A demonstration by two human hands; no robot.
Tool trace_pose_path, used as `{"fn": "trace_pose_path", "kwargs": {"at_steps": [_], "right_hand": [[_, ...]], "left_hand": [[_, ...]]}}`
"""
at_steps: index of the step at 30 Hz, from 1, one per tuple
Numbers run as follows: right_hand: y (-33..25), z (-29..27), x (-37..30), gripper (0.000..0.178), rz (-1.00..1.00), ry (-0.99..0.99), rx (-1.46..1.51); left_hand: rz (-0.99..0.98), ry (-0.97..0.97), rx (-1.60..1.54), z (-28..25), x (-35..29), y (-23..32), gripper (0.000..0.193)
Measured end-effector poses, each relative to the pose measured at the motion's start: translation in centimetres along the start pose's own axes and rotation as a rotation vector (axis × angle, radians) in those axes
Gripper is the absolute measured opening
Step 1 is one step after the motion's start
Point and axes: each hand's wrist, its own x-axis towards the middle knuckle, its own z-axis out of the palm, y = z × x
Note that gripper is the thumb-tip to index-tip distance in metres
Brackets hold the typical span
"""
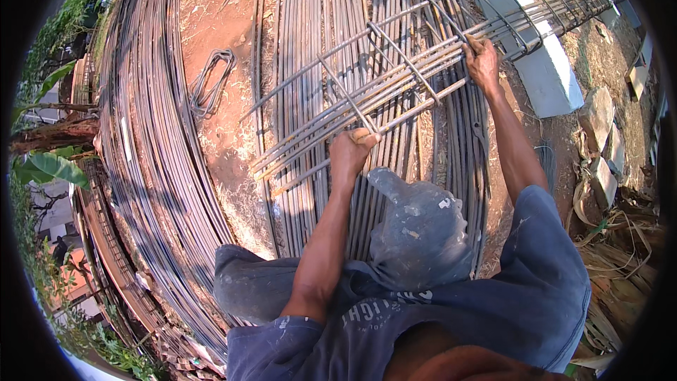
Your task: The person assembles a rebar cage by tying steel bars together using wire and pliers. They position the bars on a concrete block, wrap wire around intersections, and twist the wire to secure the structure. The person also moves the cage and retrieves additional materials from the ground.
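Note:
A long rebar cage (409,75) slants from the lower left to the upper right, made of straight steel bars with rectangular stirrups around them. My left hand (350,154) is closed at the near corner of the stirrup (344,90) closest to the cage's left end, where it meets the lower bar. Farther up to the right, my right hand (482,65) grips the cage's near side beside another stirrup. The fingers of both hands are partly hidden. To the left of my left hand, several bar ends stick out past the stirrup.
Long loose steel bars (310,28) lie in a layer under the cage. Another bundle of bars (151,127) curves along the left. Bent stirrups (211,83) rest on reddish soil between them. A pale concrete block (546,88) supports the cage; broken stones (598,120) lie right of it.

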Motion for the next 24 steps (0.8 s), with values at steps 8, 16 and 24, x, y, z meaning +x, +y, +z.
{"fn": "trace_pose_path", "kwargs": {"at_steps": [8, 16, 24], "right_hand": [[-8.1, -2.4, -6.5, 0.030, -0.197, -0.078, 0.267], [-9.9, 0.6, -8.3, 0.024, -0.295, -0.010, 0.075], [-10.0, 1.8, -9.0, 0.018, -0.313, 0.133, 0.204]], "left_hand": [[-0.016, 0.013, -0.040, -0.2, 0.0, 0.4, 0.034], [-0.024, -0.025, -0.080, 0.0, 0.3, 0.1, 0.034], [-0.064, -0.023, -0.044, -0.3, -0.2, 0.7, 0.032]]}}
